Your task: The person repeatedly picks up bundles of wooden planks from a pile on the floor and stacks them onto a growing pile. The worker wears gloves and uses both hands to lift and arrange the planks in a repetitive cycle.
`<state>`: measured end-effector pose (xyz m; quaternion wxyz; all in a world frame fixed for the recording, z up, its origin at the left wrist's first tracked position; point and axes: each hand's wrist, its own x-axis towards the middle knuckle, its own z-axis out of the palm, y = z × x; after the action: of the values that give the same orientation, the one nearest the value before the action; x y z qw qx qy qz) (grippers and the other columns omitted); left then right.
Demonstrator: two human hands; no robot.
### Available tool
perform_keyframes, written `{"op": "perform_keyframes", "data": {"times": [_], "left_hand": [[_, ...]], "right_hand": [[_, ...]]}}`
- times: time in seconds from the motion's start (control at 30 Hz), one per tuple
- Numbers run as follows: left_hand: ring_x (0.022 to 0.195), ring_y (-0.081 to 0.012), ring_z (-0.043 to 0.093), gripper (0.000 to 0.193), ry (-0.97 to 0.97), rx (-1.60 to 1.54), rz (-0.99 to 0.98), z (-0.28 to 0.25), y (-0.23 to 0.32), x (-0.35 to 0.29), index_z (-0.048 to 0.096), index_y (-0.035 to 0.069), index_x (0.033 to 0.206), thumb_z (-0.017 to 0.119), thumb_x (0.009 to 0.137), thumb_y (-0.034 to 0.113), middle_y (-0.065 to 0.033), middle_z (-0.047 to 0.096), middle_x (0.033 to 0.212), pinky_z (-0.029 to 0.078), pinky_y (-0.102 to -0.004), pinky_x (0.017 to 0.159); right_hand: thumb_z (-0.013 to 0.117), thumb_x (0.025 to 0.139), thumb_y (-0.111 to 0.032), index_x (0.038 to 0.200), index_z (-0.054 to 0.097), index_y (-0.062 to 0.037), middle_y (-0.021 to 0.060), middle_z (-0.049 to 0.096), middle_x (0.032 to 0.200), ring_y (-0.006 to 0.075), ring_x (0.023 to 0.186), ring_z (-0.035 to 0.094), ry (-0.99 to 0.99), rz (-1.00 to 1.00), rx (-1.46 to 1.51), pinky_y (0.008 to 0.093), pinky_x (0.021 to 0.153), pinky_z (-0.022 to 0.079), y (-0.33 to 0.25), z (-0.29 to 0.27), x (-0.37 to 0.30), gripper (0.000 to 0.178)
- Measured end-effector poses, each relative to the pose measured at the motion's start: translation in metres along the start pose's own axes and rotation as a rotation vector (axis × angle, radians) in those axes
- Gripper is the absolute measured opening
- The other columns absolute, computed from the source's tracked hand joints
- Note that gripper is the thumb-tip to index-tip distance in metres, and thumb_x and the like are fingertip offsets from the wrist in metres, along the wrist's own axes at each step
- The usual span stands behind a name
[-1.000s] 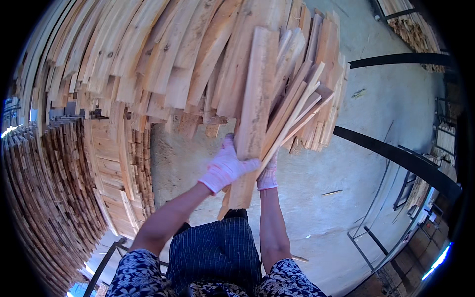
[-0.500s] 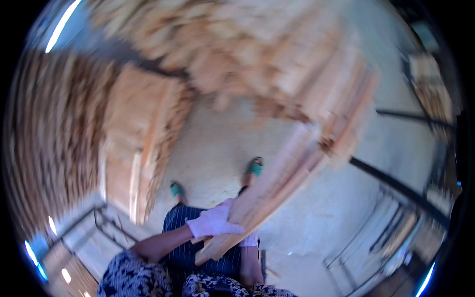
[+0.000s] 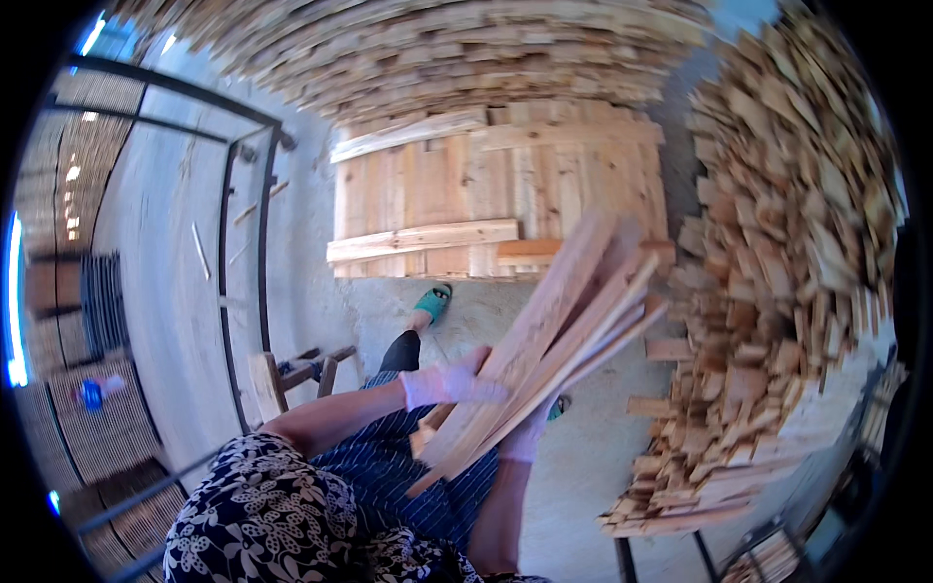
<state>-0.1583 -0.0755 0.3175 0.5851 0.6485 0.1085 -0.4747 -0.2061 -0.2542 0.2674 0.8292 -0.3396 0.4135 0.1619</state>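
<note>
A bundle of several wooden boards (image 3: 544, 340) slants across the middle of the view, its far ends fanned apart. My left hand (image 3: 452, 381), in a pale pink glove, closes over the bundle's left side near its lower end. Under the right side, my right hand (image 3: 525, 435), gloved the same way, grips the boards; its fingers are partly hidden by them. Beyond the bundle's far end lies a low stack of planks (image 3: 437, 194) laid side by side, with loose boards along its near and far edges.
A large heap of wood pieces (image 3: 768, 243) rises on the right. Rows of stacked wood (image 3: 466, 49) stand at the back. On the left are a dark metal frame (image 3: 225, 194) and a small wooden stool (image 3: 267, 387). Ribbed stacks (image 3: 102, 423) line the far left.
My view has swung to the right, bringing the low plank stack ahead of me. Both hands keep hold of the boards, whose far ends have come away from the heap.
</note>
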Motion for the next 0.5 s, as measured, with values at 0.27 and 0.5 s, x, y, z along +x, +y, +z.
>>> {"op": "perform_keyframes", "data": {"times": [0.27, 0.5], "left_hand": [[0.126, -0.0257, 0.057, 0.103, 0.494, -0.571, 0.348, -0.125, -0.008, 0.085, 0.033, -0.006, 0.15, 0.085, 0.081, 0.05, -0.019, 0.06, 0.137, 0.046, -0.0385, 0.109], [0.12, -0.0305, 0.061, 0.092, 0.741, -0.395, -0.126, -0.252, -0.113, 0.159, 0.042, 0.0, 0.146, 0.084, 0.078, 0.046, -0.022, 0.063, 0.13, 0.048, -0.0431, 0.104]], "right_hand": [[0.044, 0.097, -0.076, 0.157, 0.039, -0.0044, 0.0164, 0.053, 0.148, 0.0266, 0.133, 0.054, -0.308, -0.022, -0.613, 0.0378, 0.109, 0.046, -0.036, 0.165, 0.179, 0.094], [0.061, 0.095, -0.051, 0.147, 0.041, 0.0048, 0.0331, 0.048, 0.144, 0.0478, 0.13, 0.05, 0.135, -0.41, -1.489, 0.0464, 0.111, 0.041, 0.046, 0.194, 0.341, 0.079]]}}
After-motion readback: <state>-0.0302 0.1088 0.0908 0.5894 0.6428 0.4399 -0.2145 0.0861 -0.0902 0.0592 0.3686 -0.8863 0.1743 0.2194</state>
